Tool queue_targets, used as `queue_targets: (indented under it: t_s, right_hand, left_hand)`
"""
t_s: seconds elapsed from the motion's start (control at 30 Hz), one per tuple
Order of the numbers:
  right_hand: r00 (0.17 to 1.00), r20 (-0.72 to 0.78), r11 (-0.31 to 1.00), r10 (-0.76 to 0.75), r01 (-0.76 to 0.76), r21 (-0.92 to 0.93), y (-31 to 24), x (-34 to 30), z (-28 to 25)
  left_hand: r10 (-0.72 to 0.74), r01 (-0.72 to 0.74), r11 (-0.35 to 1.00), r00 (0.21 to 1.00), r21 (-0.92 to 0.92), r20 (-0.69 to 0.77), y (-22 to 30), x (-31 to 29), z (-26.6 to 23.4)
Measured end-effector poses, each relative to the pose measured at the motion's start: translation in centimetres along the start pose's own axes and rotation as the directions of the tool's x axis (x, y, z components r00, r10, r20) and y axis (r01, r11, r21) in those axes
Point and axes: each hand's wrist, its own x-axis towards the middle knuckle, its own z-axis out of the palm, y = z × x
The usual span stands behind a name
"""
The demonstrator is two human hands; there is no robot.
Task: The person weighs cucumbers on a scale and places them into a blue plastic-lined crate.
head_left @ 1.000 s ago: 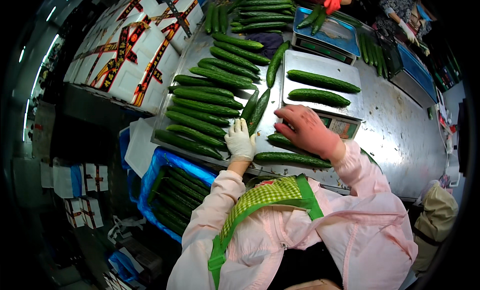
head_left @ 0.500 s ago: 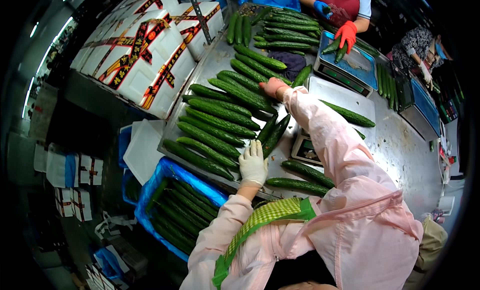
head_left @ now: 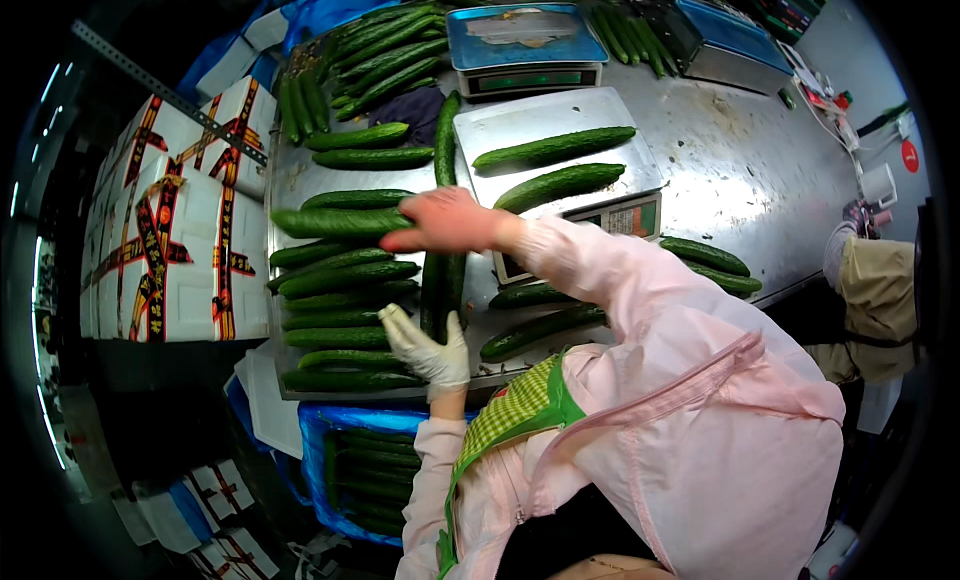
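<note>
My right hand (head_left: 450,223), in a pinkish-red glove, is closed round the right end of a cucumber (head_left: 335,223). This cucumber looks slightly blurred and lies over the row of cucumbers (head_left: 345,277) on the metal table. My left hand (head_left: 430,352), in a white glove, is open with thumb and fingers apart. Its fingertips are by the right ends of the row's nearer cucumbers. Between the row and the scale, dark cucumbers (head_left: 443,285) lie lengthwise, partly hidden under my right wrist. Two cucumbers (head_left: 560,187) rest on the scale's silver plate (head_left: 550,115).
Beyond stands another scale with a blue tray (head_left: 525,30). A cucumber pile (head_left: 385,55) and a dark cloth (head_left: 412,115) lie at the far left. White taped foam boxes (head_left: 180,250) stand left of the table. A blue-lined crate (head_left: 318,455) holding cucumbers sits below the near edge.
The view has swung to the right, so the table appears turned. My right hand now has a cucumber over the row. My left thumb has spread away from its fingers.
</note>
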Motion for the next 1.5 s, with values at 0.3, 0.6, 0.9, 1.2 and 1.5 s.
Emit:
queue_targets:
  t_s: [0.3, 0.6, 0.9, 1.2, 1.5]
  right_hand:
    - [0.923, -0.105, 0.886, -0.369, 0.316, -0.339, 7.1, -19.5, -6.8]
    - [0.992, -0.1, 0.864, 0.074, -0.014, 0.503, 10.9, -20.3, -10.0]
    - [0.899, -0.334, 0.899, -0.284, 0.128, -0.419, 16.7, -15.1, -11.4]
    - [0.913, -0.27, 0.734, -0.306, 0.045, -0.677, 15.7, -15.2, -6.6]
    - [0.943, -0.157, 0.905, -0.294, 0.222, -0.361, 14.1, -27.0, -3.2]
  left_hand:
    - [0.568, -0.624, 0.775, 0.755, 0.094, 0.327, 6.0, 6.6, -5.2]
    - [0.505, -0.455, 0.863, 0.778, -0.218, 0.375, 6.5, 3.2, -1.4]
    - [0.344, -0.304, 0.934, 0.907, -0.189, 0.241, 6.4, 5.1, -2.9]
    - [0.288, -0.215, 0.938, 0.92, -0.27, 0.265, 8.3, 13.5, -1.3]
    - [0.655, -0.69, 0.724, 0.694, 0.015, 0.3, 11.9, 14.5, 5.2]
